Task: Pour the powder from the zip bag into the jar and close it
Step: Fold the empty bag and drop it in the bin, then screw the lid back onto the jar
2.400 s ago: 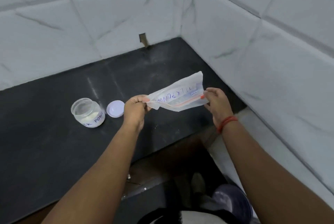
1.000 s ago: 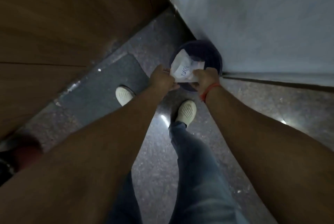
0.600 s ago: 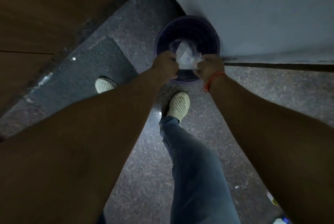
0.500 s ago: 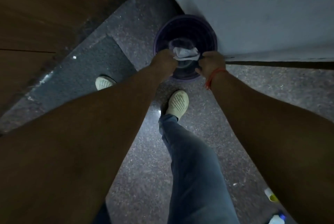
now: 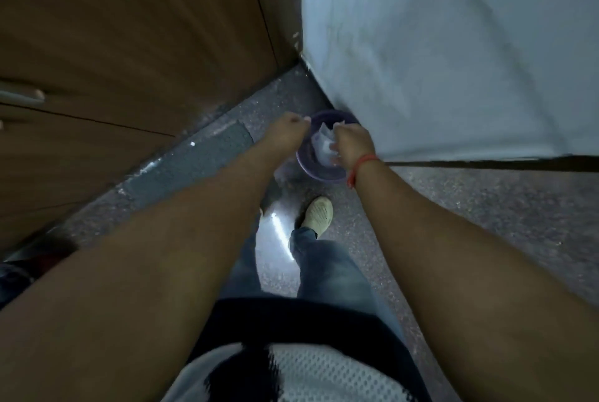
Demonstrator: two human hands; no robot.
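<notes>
The crumpled white zip bag (image 5: 322, 146) hangs inside the mouth of a purple bin (image 5: 319, 174) on the floor. My right hand (image 5: 351, 142), with a red thread at the wrist, holds the bag's upper edge in curled fingers. My left hand (image 5: 287, 130) is at the bin's left rim, fingers curled, a little apart from the bag and holding nothing that I can see. The jar and its lid are out of view. The picture is blurred by motion.
The bin stands in a corner between a brown wooden cabinet (image 5: 129, 45) and a white wall (image 5: 453, 45). A grey mat (image 5: 194, 161) lies on the speckled floor at the left. My leg and light shoe (image 5: 319, 215) are below the bin.
I have turned from the counter down to the floor bin. The bag was crumpled in both hands over the bin; now my left hand has come off it and the view has pulled back.
</notes>
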